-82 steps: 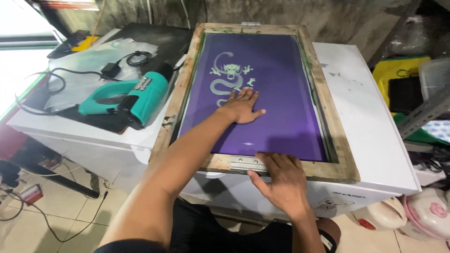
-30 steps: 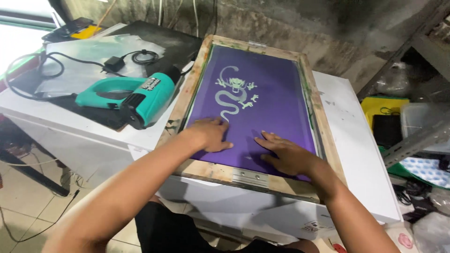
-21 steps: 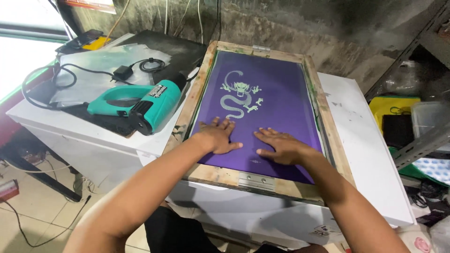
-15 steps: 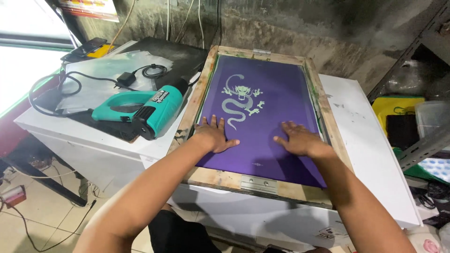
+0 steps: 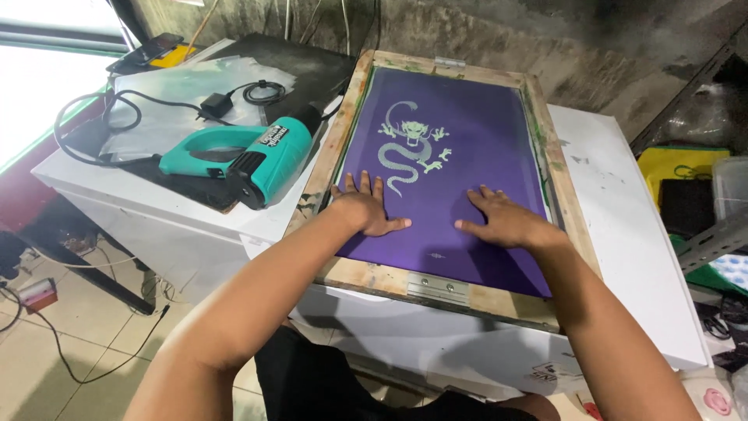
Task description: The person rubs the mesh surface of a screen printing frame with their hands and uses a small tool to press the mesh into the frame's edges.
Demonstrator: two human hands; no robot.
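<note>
The purple screen (image 5: 460, 164) in its wooden frame (image 5: 343, 140) lies on the white surface (image 5: 623, 234), under both grips. Left hand (image 5: 362, 210) and right hand (image 5: 506, 222) press flat, fingers spread, grasping nothing. Judged step: smoothing; next needs even pressure. A teal heat gun (image 5: 241, 156) lies left of them.

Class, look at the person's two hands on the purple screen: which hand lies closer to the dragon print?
The left hand: its fingertips nearly reach the dragon print's tail, while the right hand rests farther off.

Print workshop: screen frame (image 5: 347, 136), heat gun (image 5: 249, 152)
</note>
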